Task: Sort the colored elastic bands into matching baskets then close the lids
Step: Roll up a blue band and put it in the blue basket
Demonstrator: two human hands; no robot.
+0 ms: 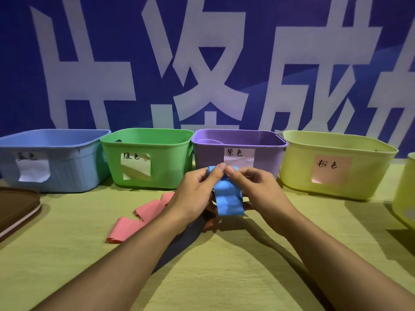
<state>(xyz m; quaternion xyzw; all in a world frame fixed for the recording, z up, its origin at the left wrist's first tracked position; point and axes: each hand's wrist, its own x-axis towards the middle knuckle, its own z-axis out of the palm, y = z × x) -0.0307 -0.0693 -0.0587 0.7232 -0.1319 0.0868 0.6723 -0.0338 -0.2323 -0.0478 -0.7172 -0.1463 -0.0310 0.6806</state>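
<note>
Blue elastic band (229,199) hangs pinched between my left hand (195,194) and right hand (258,187), just near of the purple basket (265,162).

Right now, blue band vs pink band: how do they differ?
The blue band is pinched at its top by the left hand and right hand and hangs in the air; the pink band lies loose on the table. Both are wide and flat.
</note>
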